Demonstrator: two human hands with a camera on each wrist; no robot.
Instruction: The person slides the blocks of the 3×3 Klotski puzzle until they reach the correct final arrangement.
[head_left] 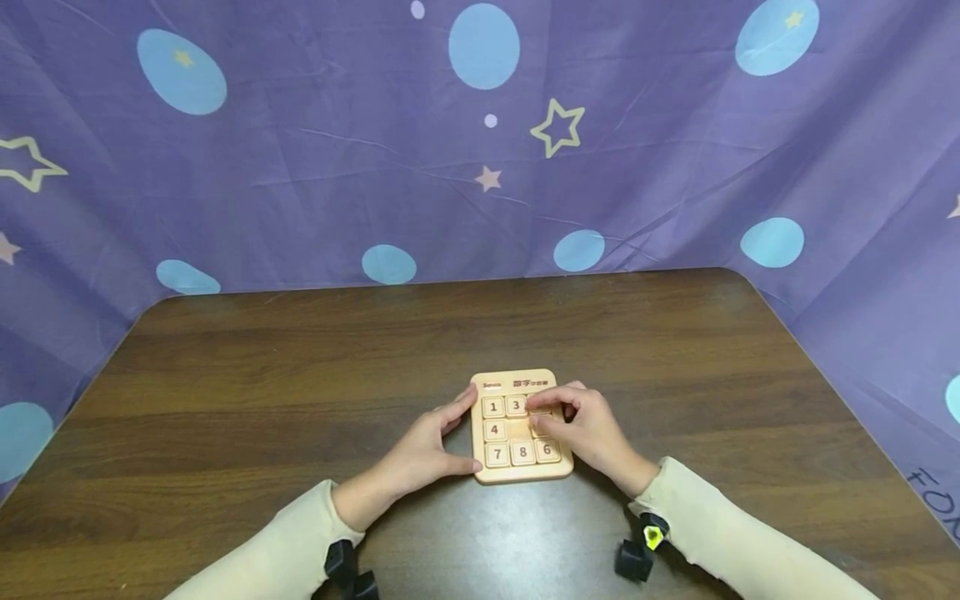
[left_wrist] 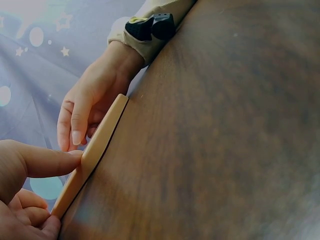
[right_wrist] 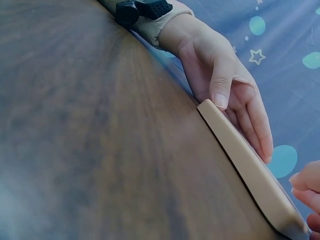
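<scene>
A wooden number slide puzzle (head_left: 522,477) lies on the table in the head view. Tiles 1, 3, 4, 7, 8 and 6 can be read, with a gap in the middle of the grid. My left hand (head_left: 420,454) holds the board's left side, thumb at the lower corner and index finger near the upper one. My right hand (head_left: 592,425) is over the right column, its index fingertip by the upper right tile and its thumb by the middle right tile. Those two tiles are mostly hidden. The puzzle's pale edge (left_wrist: 95,150) shows in the left wrist view.
The dark wooden table (head_left: 300,358) stretches out around the puzzle. Behind it hangs a purple cloth (head_left: 322,150) with stars and blue dots. Black devices are strapped at both wrists, over pale sleeves (head_left: 727,525).
</scene>
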